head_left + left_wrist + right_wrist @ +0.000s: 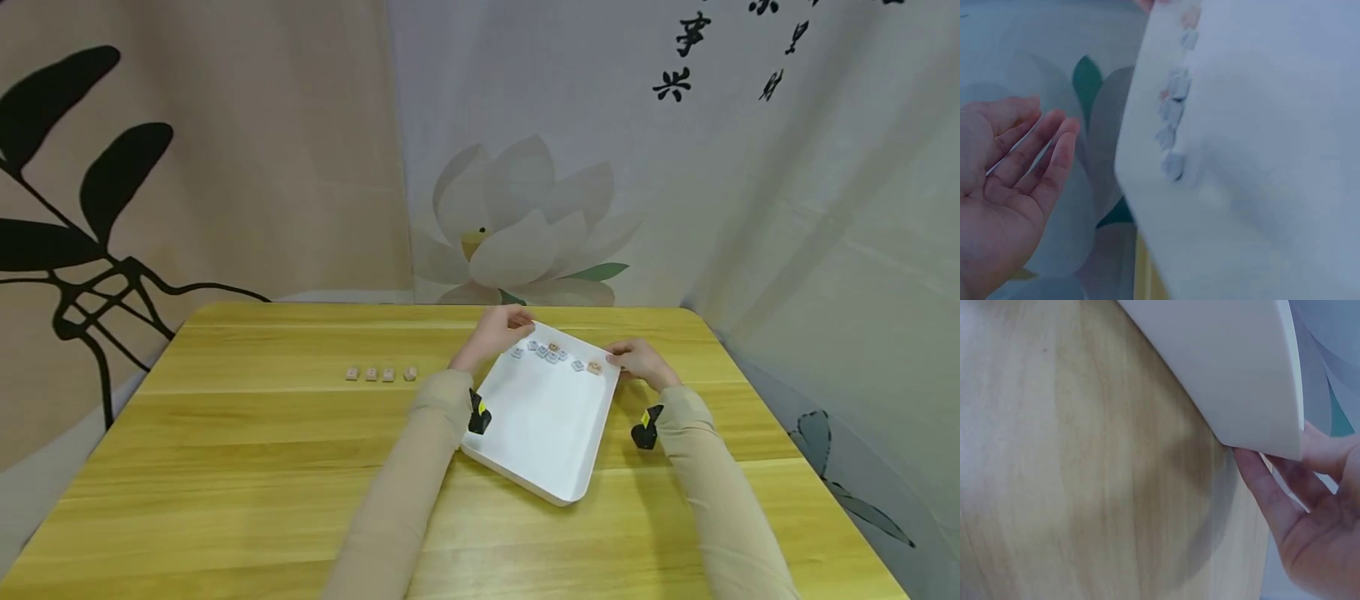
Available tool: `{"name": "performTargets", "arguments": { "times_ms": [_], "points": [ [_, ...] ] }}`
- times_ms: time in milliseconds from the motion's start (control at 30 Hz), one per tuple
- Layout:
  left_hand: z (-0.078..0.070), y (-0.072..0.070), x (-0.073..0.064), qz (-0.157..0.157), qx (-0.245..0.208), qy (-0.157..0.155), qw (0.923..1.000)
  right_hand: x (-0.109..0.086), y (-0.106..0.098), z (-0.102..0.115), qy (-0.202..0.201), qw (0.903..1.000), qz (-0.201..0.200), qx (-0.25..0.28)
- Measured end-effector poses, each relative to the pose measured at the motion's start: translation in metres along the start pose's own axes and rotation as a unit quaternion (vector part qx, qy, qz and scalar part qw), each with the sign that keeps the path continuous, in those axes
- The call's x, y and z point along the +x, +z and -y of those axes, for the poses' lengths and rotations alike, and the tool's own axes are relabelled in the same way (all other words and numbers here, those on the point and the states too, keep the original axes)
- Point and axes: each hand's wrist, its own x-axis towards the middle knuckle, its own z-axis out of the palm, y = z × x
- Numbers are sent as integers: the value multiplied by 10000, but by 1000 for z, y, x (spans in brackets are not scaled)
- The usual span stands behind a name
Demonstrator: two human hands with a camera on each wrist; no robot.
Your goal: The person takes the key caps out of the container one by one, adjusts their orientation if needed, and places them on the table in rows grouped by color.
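Note:
A shallow white tray [542,421] is held at an angle over the wooden table. Several small pale square pieces [552,357], shaped like keycaps, and a few orange ones [594,367] lie along its far side. My right hand [637,360] grips the tray's far right corner; in the right wrist view the fingers [1266,494] reach under the edge with the thumb at the wall. Near the far left corner is my left hand [498,332]. The left wrist view shows that hand [1016,181] apart from the tray, fingers loosely bent and nothing in them.
Left of the tray, several small square pieces [372,375] stand in a row on the wooden table [225,467]. Behind the table's far edge hangs a printed curtain [300,167] with a lotus and leaves. A black wrist device [647,427] sits by the right sleeve.

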Motion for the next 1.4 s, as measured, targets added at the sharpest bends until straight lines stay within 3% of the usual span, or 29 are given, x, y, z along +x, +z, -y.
{"name": "performTargets", "arguments": {
  "times_ms": [200, 433, 633, 733, 900, 1067, 1267, 1400],
  "points": [
    [-6, 27, 12, 196, 184, -373, 9989, 2, 0, -1, -7, 10000, 24, 34],
    [-6, 47, 14, -13, 421, -629, 9971, 3, -1, -2, -62, 9999, 48, 67],
    [0, 54, 12, -173, 626, -536, 9965, 1, -2, 0, -133, 9998, 132, -40],
    [4, 57, 11, -89, 949, -429, 9945, 0, -3, 0, -149, 9997, 197, -75],
    [7, 62, 13, 222, 1707, -60, 9851, 0, -3, -2, -162, 9995, 258, -18],
    [11, 68, 15, 241, 2157, 335, 9756, -2, -2, 0, -121, 9995, 276, 11],
    [12, 70, 13, 409, 2027, -87, 9783, -1, -3, -1, -152, 9995, 283, -15],
    [10, 69, 11, 442, 1924, -199, 9801, -1, -3, -2, -179, 9994, 281, 46]
  ]
}}
